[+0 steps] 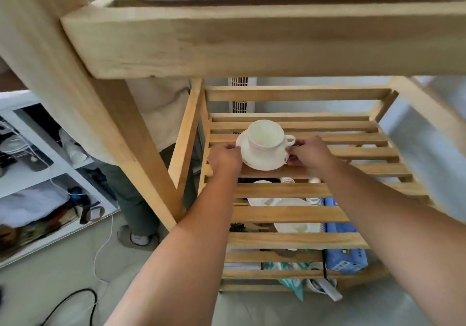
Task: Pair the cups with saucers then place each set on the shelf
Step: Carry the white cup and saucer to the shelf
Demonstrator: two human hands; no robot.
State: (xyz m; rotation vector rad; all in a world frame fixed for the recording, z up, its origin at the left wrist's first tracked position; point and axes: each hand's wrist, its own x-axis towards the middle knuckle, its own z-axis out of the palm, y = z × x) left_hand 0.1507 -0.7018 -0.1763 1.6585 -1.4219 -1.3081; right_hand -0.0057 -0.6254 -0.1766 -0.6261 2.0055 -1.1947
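Note:
A white cup stands upright on a white saucer, its handle pointing right. The set is over the slatted wooden shelf, near its back left part. My left hand grips the saucer's left rim. My right hand grips the right rim beside the cup's handle. Whether the saucer rests on the slats or hangs just above them I cannot tell.
A thick wooden beam of the upper tier crosses above. Through the slats lie white plates, paper cups and a blue package on a lower level. Another person stands left of the shelf. Cables trail on the floor.

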